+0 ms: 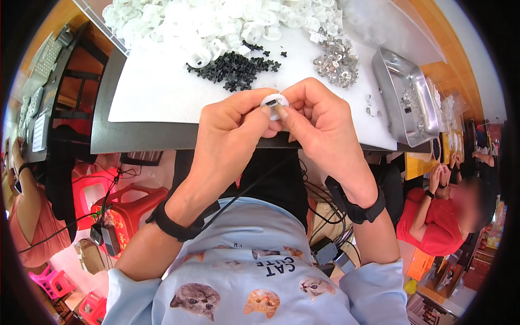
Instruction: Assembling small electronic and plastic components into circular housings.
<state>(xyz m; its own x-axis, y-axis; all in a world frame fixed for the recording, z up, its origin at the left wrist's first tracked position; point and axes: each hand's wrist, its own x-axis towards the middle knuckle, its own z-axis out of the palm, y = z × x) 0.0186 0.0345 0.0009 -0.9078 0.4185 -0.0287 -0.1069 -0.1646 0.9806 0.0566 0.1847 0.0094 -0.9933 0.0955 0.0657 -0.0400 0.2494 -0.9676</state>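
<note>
Over the table's near edge, my left hand [232, 125] and my right hand [320, 123] meet fingertip to fingertip. Both pinch a small round white plastic part [279, 98] between thumbs and fingers. A small dark piece [272, 102] shows in its middle, between the two thumb tips. My fingers hide the part's underside. Just beyond my left hand lies a heap of small black cross-shaped pieces [234, 70]. Past my right hand is a pile of small shiny metal pieces [337, 60].
A big heap of white plastic parts [216, 24] covers the back of the white sheet [146, 92]. At right stands a metal tray [387, 103] with small pieces inside. Below are a red stool [138, 203] and cables [327, 216]. People sit at both sides, one in a red shirt [433, 227].
</note>
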